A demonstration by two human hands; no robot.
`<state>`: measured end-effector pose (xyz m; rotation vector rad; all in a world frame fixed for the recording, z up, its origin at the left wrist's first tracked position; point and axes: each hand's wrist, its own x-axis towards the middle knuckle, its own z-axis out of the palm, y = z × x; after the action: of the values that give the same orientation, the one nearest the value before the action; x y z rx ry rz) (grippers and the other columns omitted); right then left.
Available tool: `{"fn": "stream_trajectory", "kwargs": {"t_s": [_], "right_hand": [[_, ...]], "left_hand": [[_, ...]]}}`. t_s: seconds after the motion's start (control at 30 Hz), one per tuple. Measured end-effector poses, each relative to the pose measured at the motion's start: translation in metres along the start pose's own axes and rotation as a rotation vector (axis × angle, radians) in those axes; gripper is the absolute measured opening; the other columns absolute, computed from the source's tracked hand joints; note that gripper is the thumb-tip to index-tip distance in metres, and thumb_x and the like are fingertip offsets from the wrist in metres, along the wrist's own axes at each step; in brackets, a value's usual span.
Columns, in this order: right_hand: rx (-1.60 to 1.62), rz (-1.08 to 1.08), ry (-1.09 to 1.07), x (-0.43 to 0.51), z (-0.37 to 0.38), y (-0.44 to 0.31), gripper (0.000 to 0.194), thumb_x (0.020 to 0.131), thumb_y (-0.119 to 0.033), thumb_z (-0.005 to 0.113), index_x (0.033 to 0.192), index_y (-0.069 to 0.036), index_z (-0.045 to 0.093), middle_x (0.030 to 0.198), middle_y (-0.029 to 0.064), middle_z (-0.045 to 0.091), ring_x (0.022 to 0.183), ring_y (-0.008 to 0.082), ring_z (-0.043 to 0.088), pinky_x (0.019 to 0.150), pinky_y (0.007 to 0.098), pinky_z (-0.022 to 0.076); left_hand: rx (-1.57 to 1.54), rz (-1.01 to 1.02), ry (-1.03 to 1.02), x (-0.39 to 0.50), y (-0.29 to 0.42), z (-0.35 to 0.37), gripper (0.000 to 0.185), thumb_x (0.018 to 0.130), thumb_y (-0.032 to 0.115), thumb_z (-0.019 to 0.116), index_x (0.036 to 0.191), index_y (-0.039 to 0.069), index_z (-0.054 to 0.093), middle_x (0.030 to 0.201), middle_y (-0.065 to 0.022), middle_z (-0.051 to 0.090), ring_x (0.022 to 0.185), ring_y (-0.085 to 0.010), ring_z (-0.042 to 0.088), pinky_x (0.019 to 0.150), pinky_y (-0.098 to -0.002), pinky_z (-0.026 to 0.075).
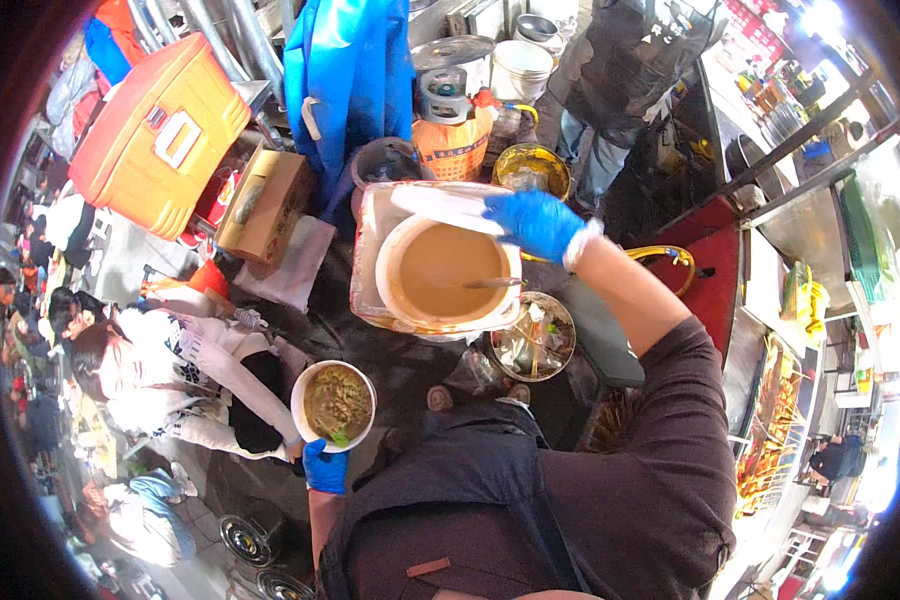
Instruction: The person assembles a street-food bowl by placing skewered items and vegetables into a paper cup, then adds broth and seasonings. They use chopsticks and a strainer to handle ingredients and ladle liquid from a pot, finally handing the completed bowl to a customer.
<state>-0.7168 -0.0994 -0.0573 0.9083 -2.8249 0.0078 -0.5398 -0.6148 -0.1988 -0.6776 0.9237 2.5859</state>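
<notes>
My left hand [325, 466], in a blue glove, holds a white bowl [297, 405] by its lower rim; noodles or shredded food [339, 397] in broth with a green leaf fill it. My right hand [534, 223], also blue-gloved, grips the right end of a white lid [439, 206]. That lid is tilted over the far rim of a round white bucket [390, 292] of cloudy tan liquid [446, 259]. A ladle or spoon handle [493, 283] lies across the liquid at the right. The bucket stands inside a white foam box [367, 225]; my right thumb is hidden.
Beyond the box stand a gas cylinder [444, 97], white buckets [521, 69] and a yellowish pot [544, 157]. A waste bin [568, 352] sits at right, near my feet. An orange cooler box [157, 139] and cardboard box [266, 202] are at left, where a person in white [187, 375] sits.
</notes>
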Motion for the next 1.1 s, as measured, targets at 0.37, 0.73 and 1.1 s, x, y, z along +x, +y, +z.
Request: {"fn": "stream_trajectory", "kwargs": {"t_s": [0.37,0.73,1.1], "right_hand": [[-0.372,-0.028,0.083,-0.059,0.024,-0.022,0.008,0.069,-0.014,0.059,0.074,-0.013,0.053,0.066,0.0038,0.051,0.061,0.0208,0.056,0.05,0.0341,0.043],[-0.289,-0.068,-0.133,-0.054,0.044,-0.108,0.006,0.061,-0.017,0.063,0.062,-0.012,0.06,0.055,0.0033,0.056,0.052,0.0191,0.057,0.053,0.0329,0.0412],[0.033,-0.032,0.021,-0.01,-0.028,-0.152,0.007,0.066,-0.014,0.063,0.072,-0.013,0.062,0.066,0.0063,0.061,0.058,0.0225,0.061,0.051,0.0359,0.0461]], "left_hand": [[-0.007,-0.086,-0.121,0.015,0.004,0.007,0.07,0.069,0.008,0.059,0.136,0.006,0.039,0.137,-0.0124,0.045,0.127,-0.031,0.041,0.108,-0.0492,0.032],[0.041,-0.096,-0.068,0.012,-0.003,-0.015,0.071,0.068,0.006,0.06,0.136,0.008,0.04,0.134,-0.011,0.047,0.125,-0.0309,0.044,0.105,-0.0482,0.035],[0.071,-0.05,-0.17,0.011,-0.008,-0.01,0.074,0.072,0.017,0.06,0.14,0.009,0.033,0.139,-0.0148,0.04,0.128,-0.0334,0.04,0.106,-0.0495,0.034]]}}
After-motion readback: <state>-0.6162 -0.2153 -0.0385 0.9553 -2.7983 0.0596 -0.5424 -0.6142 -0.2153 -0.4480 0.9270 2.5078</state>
